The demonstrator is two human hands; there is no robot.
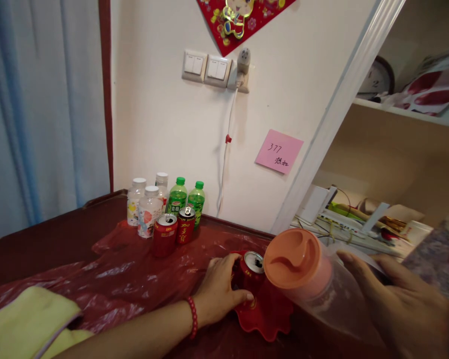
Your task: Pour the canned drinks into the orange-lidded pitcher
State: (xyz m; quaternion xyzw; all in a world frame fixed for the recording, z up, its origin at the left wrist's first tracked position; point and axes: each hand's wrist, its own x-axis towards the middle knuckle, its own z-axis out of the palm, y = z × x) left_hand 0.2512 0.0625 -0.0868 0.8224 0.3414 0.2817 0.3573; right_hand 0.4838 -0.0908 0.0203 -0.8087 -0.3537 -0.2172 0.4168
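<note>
My left hand (222, 286), with a red bead bracelet on its wrist, is closed around an opened red drink can (250, 279). The can stands upright in a red dish with a wavy rim (264, 321). In my right hand (407, 299) is a clear plastic pitcher (333, 299) with an orange lid (292, 258), gripped from the right side. It is tilted left, its lid close beside the can's top. Whether liquid is flowing between them I cannot tell.
Behind stand two more red cans (165, 235), several clear bottles with white caps (149, 212) and two green bottles (177, 197). Red plastic film (123, 279) covers part of the table. A yellow cloth (33, 321) lies front left; a cluttered shelf (359, 224) is right.
</note>
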